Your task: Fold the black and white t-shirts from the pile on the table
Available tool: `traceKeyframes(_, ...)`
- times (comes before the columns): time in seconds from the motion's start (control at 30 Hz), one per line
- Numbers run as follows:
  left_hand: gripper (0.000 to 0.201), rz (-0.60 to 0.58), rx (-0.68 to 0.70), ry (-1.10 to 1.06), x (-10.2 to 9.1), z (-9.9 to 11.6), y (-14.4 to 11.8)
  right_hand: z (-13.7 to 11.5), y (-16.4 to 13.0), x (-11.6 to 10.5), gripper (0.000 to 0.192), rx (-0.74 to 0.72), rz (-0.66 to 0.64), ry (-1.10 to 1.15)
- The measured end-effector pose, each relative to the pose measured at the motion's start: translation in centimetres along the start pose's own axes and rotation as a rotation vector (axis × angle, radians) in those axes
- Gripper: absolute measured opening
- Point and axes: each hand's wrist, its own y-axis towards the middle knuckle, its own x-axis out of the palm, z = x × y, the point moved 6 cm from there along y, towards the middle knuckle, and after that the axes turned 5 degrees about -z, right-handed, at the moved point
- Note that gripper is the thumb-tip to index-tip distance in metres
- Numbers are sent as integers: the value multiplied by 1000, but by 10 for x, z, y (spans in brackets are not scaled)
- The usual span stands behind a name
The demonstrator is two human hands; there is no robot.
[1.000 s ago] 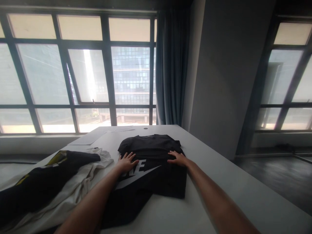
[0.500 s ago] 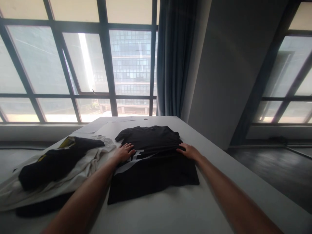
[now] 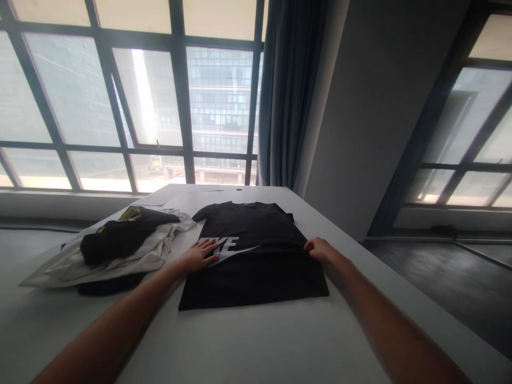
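A black T-shirt (image 3: 256, 266) with a white logo lies spread flat on the white table (image 3: 256, 341), neck toward the window. My left hand (image 3: 199, 253) rests palm down, fingers apart, on the shirt's left edge beside the logo. At the shirt's right edge my right hand (image 3: 320, 249) touches the fabric with the fingers curled; whether it pinches the cloth I cannot tell.
A pile of clothes (image 3: 120, 248), black over white, lies on the table to the left. Sheets of paper (image 3: 160, 198) sit at the far end. Windows, a blue curtain (image 3: 286, 96) and a grey pillar (image 3: 360, 106) stand beyond; the table's right edge drops to the floor.
The shirt's folded-over top has been spread out flat and the logo now shows fully. Both hands moved outward to the shirt's side edges. The camera view shifted back.
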Motion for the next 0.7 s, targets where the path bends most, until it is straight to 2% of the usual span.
traceKeyframes(0.13,69,-4,82,-14,-15,16,-16,17,-14,-7,12,72,-178,132)
traceKeyframes(0.2,61,27,142,-21,-27,26,-24,29,-23,-5,7,145,-315,162)
traceKeyframes(0.3,50,130,106,-30,-37,25,-28,39,-32,-1,15,166,-459,223)
traceKeyframes(0.33,49,183,71,-23,-39,19,-28,40,-32,-1,19,145,-448,255)
traceKeyframes(0.4,44,297,-11,4,-42,2,-24,41,-24,-5,27,95,-344,312)
traceKeyframes(0.5,37,398,-209,17,-45,-37,-11,41,0,-11,32,49,-159,305)
traceKeyframes(0.6,41,427,-399,-32,-55,-76,8,37,33,-17,31,15,-29,156)
traceKeyframes(0.7,46,392,-513,-122,-67,-105,31,34,68,-23,44,16,55,-56)
